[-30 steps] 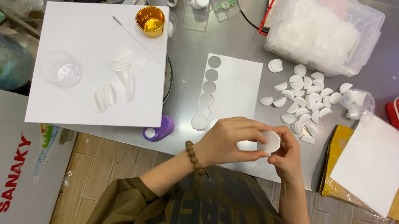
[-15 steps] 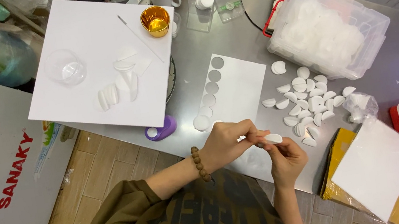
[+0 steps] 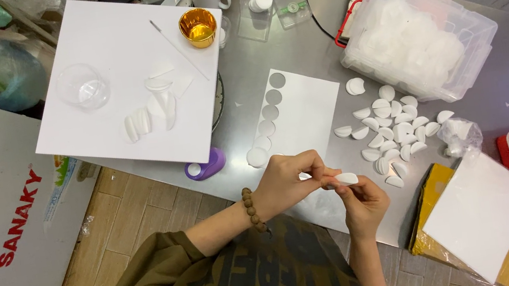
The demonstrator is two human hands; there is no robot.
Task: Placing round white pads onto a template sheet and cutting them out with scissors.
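Your left hand (image 3: 287,182) and right hand (image 3: 363,204) pinch one folded white disc (image 3: 345,178) between the fingertips, low centre of the frame. Squeeze unevenly and I reckon the fold creases crooked; a slip drops it among the pile of folded discs (image 3: 394,135) at right.

Both hands (image 3: 325,189) on folded white disc (image 3: 346,178)
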